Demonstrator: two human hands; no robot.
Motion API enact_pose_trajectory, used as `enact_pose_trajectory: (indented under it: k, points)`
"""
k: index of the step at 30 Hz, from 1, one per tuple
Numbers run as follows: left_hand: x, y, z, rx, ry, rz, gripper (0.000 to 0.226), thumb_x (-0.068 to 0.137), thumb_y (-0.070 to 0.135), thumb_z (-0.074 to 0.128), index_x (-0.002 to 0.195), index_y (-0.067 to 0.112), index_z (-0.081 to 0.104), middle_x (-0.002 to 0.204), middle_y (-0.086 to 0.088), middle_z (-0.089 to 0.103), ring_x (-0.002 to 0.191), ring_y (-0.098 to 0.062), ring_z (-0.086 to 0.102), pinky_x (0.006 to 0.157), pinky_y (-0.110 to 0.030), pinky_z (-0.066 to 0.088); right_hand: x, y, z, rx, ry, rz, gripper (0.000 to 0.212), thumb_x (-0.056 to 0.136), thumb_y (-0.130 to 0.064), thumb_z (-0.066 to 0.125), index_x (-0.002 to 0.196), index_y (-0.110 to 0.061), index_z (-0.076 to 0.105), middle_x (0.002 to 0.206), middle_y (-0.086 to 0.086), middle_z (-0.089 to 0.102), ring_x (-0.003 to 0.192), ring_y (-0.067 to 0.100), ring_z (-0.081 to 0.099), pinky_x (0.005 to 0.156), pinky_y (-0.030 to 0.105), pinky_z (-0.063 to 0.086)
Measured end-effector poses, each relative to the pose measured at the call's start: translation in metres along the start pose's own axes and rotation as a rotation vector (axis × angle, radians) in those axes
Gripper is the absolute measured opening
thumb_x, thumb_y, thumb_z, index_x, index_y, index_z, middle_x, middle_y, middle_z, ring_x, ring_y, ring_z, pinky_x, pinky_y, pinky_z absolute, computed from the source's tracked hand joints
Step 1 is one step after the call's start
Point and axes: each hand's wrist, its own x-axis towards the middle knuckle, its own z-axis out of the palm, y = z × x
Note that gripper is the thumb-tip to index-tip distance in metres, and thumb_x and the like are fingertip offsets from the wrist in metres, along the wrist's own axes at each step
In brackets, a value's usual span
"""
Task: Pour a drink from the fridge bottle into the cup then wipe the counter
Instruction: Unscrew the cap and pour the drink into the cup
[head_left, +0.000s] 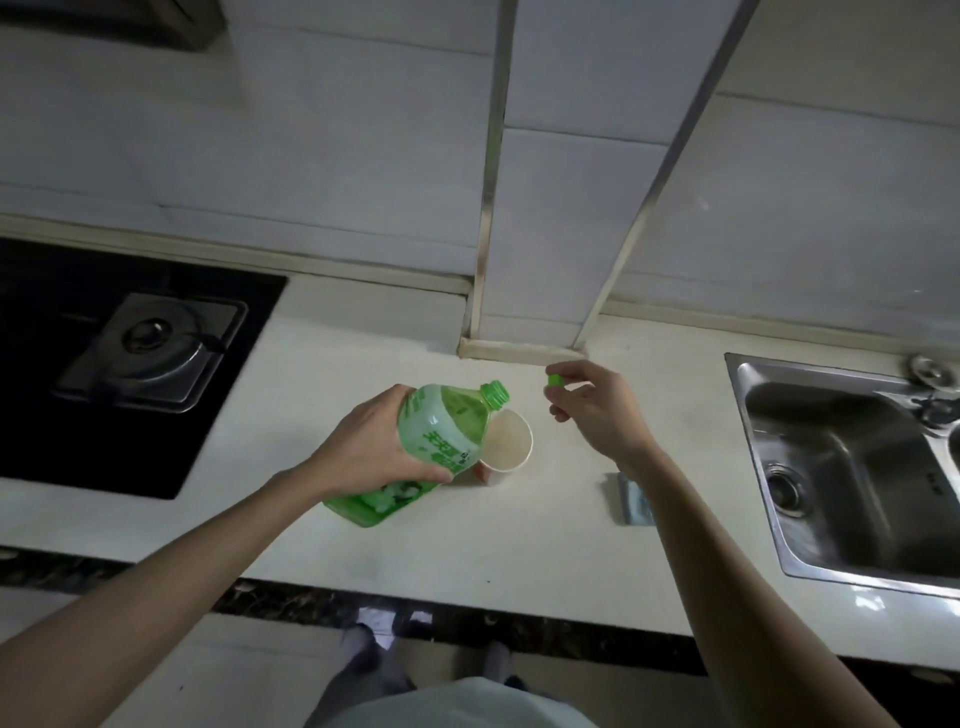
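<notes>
My left hand (371, 447) was wrapped around the middle of one green plastic bottle (423, 449), smooth and glossy with a pale label. The bottle was tipped, its long axis running from its base near me up and to the right, the ribbed open neck pointing over the rim of the cup (506, 441). Whether any liquid was flowing, I could not tell. The single cup was round and paper-like, with a pale inside and a pinkish outer wall, standing upright on the smooth white counter (519, 545) and partly hidden behind the bottle.

My right hand (597, 408) hovered above the counter to the right of the cup, thumb and forefinger pinched on one small green cap (554, 380); the other fingers were loosely curled. A small bluish cloth (631, 501) lay flat under my right forearm. Further right sat a shiny steel sink (841, 467). At far left was a black glass hob (130, 364) with one metal burner.
</notes>
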Motion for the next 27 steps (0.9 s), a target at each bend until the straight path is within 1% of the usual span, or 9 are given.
enact_pose_trajectory:
  k: [5,9,14,16,19,20,23,24,27]
  points:
    - [0.003,-0.009,0.005,0.079,-0.040,0.000,0.079,0.053,0.057,0.088,0.114,0.031,0.046,0.111,0.014,0.056,0.100,-0.011,0.057,0.079,-0.030,0.048,-0.004,0.026,0.015,0.050,0.021,0.077,0.014,0.088,-0.011,0.068,0.102,-0.014,0.068,0.084,0.002,0.068,0.054,0.008,0.063,0.057,0.016,0.048]
    - [0.009,-0.016,0.003,0.199,-0.048,0.007,0.086,0.052,0.061,0.085,0.120,0.026,0.046,0.117,0.010,0.055,0.102,-0.015,0.055,0.081,-0.032,0.048,-0.010,0.033,0.027,0.072,0.040,0.105,0.015,0.087,-0.012,0.069,0.102,-0.013,0.069,0.082,0.001,0.068,0.058,0.014,0.064,0.061,0.023,0.050]
    - [0.015,-0.025,0.003,0.285,-0.075,0.022,0.093,0.053,0.067,0.082,0.126,0.023,0.045,0.121,0.006,0.054,0.104,-0.015,0.053,0.085,-0.033,0.050,-0.014,0.032,0.035,0.074,0.075,0.119,0.016,0.089,-0.014,0.068,0.105,-0.014,0.068,0.084,0.002,0.069,0.060,0.013,0.065,0.055,0.016,0.048]
    - [0.016,-0.027,0.004,0.321,-0.092,0.037,0.096,0.053,0.068,0.081,0.129,0.022,0.044,0.122,0.006,0.054,0.104,-0.014,0.053,0.085,-0.030,0.049,-0.015,0.033,0.036,0.078,0.090,0.125,0.017,0.089,-0.015,0.068,0.105,-0.013,0.068,0.086,0.004,0.070,0.061,0.013,0.066,0.057,0.018,0.050]
    - [0.019,-0.028,0.005,0.371,-0.113,0.068,0.096,0.054,0.069,0.080,0.129,0.022,0.043,0.123,0.006,0.053,0.103,-0.013,0.052,0.082,-0.028,0.047,-0.017,0.036,0.036,0.071,0.113,0.137,0.018,0.088,-0.016,0.069,0.105,-0.013,0.069,0.087,0.006,0.071,0.061,0.013,0.067,0.064,0.027,0.054]
    - [0.020,-0.028,0.005,0.378,-0.118,0.073,0.096,0.054,0.069,0.080,0.128,0.022,0.043,0.123,0.005,0.053,0.103,-0.013,0.052,0.081,-0.028,0.047,-0.018,0.037,0.036,0.069,0.119,0.139,0.017,0.088,-0.015,0.069,0.105,-0.012,0.069,0.087,0.006,0.071,0.060,0.013,0.066,0.065,0.028,0.054]
    - [0.022,-0.029,0.005,0.386,-0.123,0.067,0.097,0.054,0.070,0.080,0.129,0.021,0.043,0.123,0.005,0.053,0.102,-0.014,0.052,0.080,-0.028,0.046,-0.020,0.038,0.035,0.084,0.121,0.148,0.017,0.088,-0.013,0.069,0.104,-0.010,0.069,0.085,0.006,0.070,0.058,0.012,0.064,0.056,0.017,0.050]
    - [0.023,-0.029,0.005,0.393,-0.123,0.067,0.097,0.053,0.070,0.080,0.128,0.021,0.043,0.123,0.005,0.053,0.102,-0.014,0.052,0.080,-0.028,0.047,-0.021,0.039,0.034,0.088,0.122,0.152,0.017,0.088,-0.013,0.069,0.105,-0.010,0.069,0.085,0.006,0.070,0.058,0.012,0.064,0.056,0.016,0.049]
    - [0.025,-0.029,0.006,0.416,-0.125,0.079,0.095,0.054,0.070,0.080,0.127,0.021,0.044,0.121,0.005,0.054,0.101,-0.015,0.052,0.079,-0.029,0.046,-0.024,0.043,0.032,0.082,0.131,0.163,0.019,0.088,-0.015,0.069,0.105,-0.009,0.070,0.084,0.004,0.069,0.060,0.015,0.065,0.060,0.022,0.051]
